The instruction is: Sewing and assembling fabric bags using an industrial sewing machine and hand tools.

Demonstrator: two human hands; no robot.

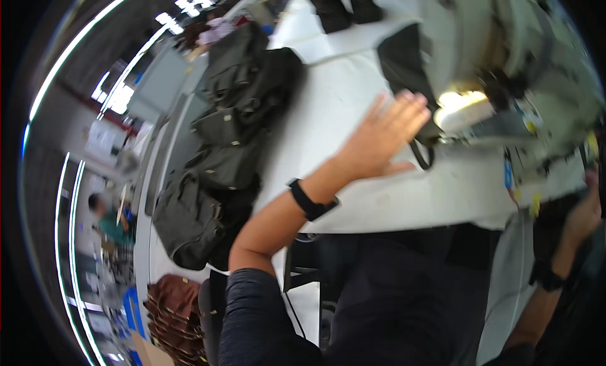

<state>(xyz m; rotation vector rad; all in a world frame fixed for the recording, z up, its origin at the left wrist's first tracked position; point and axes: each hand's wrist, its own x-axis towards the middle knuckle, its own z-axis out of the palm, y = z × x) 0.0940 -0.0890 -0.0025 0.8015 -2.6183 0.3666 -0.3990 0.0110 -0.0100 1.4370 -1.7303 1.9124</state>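
My left hand (386, 137) is stretched out flat over the white table (328, 107), fingers extended and slightly blurred. Its fingertips reach the edge of a dark grey-green fabric piece (403, 60), which lies beside the sewing machine (536, 69). A narrow strap loop (429, 159) hangs from the fabric below the fingers. The machine's lamp (464, 104) glows right of the fingertips. At the far right rim, my right hand (587, 208) is beside the machine's lower right end; its fingers are blurred and partly cut off.
Several dark green bags (230, 139) are heaped along the table's left side. Brown bags (177, 315) are stacked at the lower left. Two dark pieces (331, 11) lie at the table's far end. A person in green (112, 226) is in the left background.
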